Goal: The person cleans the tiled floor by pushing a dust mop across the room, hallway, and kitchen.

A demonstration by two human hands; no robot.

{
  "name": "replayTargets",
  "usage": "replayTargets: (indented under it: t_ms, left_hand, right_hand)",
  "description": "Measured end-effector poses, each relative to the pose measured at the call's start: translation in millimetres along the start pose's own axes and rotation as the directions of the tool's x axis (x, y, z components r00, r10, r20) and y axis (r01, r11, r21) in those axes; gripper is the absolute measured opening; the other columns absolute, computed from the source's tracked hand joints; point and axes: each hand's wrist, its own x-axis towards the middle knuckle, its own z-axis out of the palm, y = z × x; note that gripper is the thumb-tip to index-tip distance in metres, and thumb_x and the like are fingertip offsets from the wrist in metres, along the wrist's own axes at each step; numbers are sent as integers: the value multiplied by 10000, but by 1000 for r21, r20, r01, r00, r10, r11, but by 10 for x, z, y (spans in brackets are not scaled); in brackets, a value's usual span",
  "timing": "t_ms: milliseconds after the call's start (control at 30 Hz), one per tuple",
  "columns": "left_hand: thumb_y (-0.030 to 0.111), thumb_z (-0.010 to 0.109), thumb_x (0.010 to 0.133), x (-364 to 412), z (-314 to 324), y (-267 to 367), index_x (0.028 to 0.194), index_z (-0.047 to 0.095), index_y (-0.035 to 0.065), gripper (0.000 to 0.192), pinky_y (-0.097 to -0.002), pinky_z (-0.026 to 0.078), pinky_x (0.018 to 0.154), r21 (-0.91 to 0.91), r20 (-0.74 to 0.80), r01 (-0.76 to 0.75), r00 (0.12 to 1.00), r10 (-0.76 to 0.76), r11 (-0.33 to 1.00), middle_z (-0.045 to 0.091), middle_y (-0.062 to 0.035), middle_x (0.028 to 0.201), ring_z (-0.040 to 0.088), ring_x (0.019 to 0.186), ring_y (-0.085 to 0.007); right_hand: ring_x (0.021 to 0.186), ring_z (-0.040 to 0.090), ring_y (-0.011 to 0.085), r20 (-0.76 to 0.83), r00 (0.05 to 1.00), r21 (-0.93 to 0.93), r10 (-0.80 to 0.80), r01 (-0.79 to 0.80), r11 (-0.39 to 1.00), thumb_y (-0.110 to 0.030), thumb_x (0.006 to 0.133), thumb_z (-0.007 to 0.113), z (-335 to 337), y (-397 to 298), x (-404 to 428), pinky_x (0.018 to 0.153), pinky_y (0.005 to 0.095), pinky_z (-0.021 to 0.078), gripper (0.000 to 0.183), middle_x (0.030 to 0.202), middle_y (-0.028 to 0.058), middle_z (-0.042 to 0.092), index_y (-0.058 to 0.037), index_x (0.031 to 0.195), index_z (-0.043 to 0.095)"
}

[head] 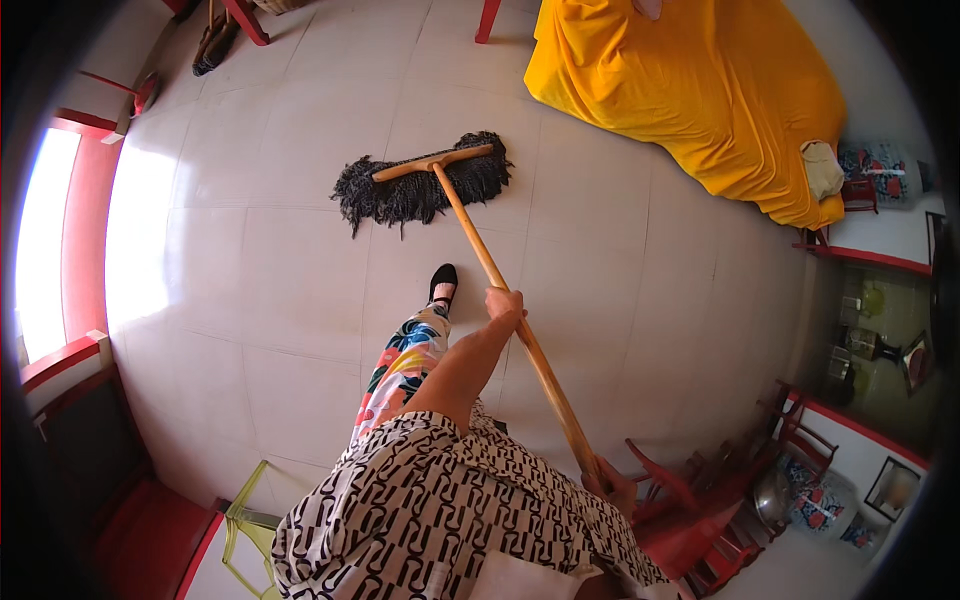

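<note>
A wide mop (463,193) with a wooden head bar and dark, stringy strands lies on the pale tiled floor ahead of me. Its long wooden handle (544,367) slants back towards my right side. Partway down the handle, my left hand (505,302) is wrapped around the wood. My right hand (611,486) grips the handle near its upper end, close to my hip, with some of its fingers hidden. One foot in a black shoe (443,282) is planted between the mop and my body.
Yellow cloth (675,90) drapes a large piece at upper right. Red chairs (697,517) and a porcelain vase (817,495) stand at lower right. A bright doorway (45,240) opens at left. Green hangers (240,525) are at lower left; another mop (215,46) rests at upper left.
</note>
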Motion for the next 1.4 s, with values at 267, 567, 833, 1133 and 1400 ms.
replayTargets:
  t_ms: [267, 567, 833, 1133, 1400]
  left_hand:
    - [14, 534, 773, 293, -215, 129, 821, 538, -84, 109, -333, 503, 404, -51, -61, -69, 996, 66, 996, 592, -140, 687, 605, 476, -217]
    - [5, 522, 778, 79, -197, -96, 912, 475, -108, 182, -337, 512, 399, 1, -34, -111, 993, 111, 994, 585, -178, 717, 609, 474, -239]
    - [60, 564, 807, -975, 122, 268, 1011, 426, -46, 268, -349, 522, 421, -124, -79, 43, 995, -53, 991, 595, -193, 826, 622, 494, -259]
    - [53, 552, 805, -329, 169, 423, 1003, 418, -50, 260, -334, 535, 426, -160, -17, 106, 994, -110, 981, 594, -210, 854, 630, 505, -269]
    - [18, 531, 791, -258, 118, 855, 1003, 407, -87, 267, -350, 524, 416, -379, -17, 28, 999, -37, 925, 560, -184, 839, 606, 477, -243]
  right_hand:
    - [713, 562, 50, 27, 995, 93, -96, 93, 991, -153, 834, 692, 325, 18, 180, 653, 216, 467, 433, 832, 101, 683, 47, 1202, 582]
    - [820, 611, 82, 96, 994, 145, -47, 33, 989, -117, 841, 689, 41, 165, -92, 723, 215, 483, 473, 934, 124, 701, 39, 1263, 544]
    - [869, 666, 142, 102, 994, 114, -35, 23, 993, -140, 857, 692, -1176, -123, -142, 802, 246, 496, 441, 1029, 151, 692, -2, 1259, 575]
    - [806, 628, 112, 130, 991, 152, 34, -54, 987, -116, 869, 664, -1029, -411, 451, 732, 234, 487, 429, 971, 121, 694, -4, 1272, 567]
    - [752, 597, 72, 123, 986, -116, -116, 130, 985, -46, 800, 728, -1166, -812, 815, 680, 222, 479, 436, 917, 101, 705, 12, 1213, 602]
